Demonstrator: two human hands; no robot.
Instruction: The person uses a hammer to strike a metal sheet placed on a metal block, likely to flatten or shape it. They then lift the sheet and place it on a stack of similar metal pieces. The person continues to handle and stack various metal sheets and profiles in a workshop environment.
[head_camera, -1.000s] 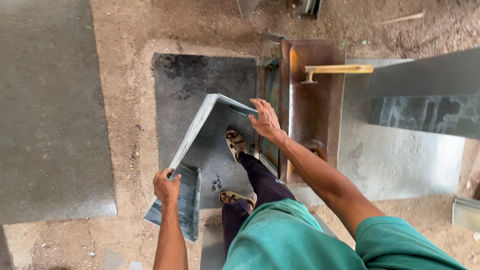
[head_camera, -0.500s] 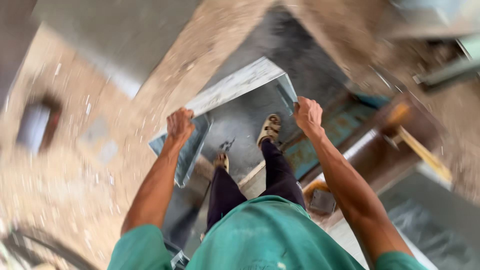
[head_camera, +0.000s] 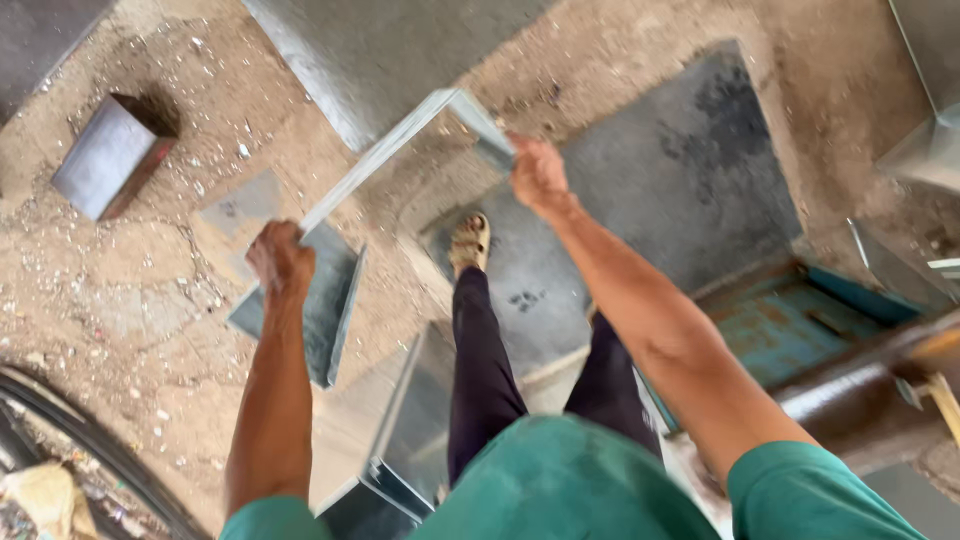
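dusty dirt floor lies under us, strewn with grit and flat grey sheets, and a small metal box sits far left. our left hand has its fingers curled shut on the lower end of a bent metal sheet, lifted clear of the floor and slanting up to the right. our right hand grips its folded upper end, so the long piece hangs balanced between both. farther right stands a rusty bending machine.

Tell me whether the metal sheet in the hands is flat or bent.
Bent: the metal sheet has folded flanges at both ends, gripped by left hand and right hand.
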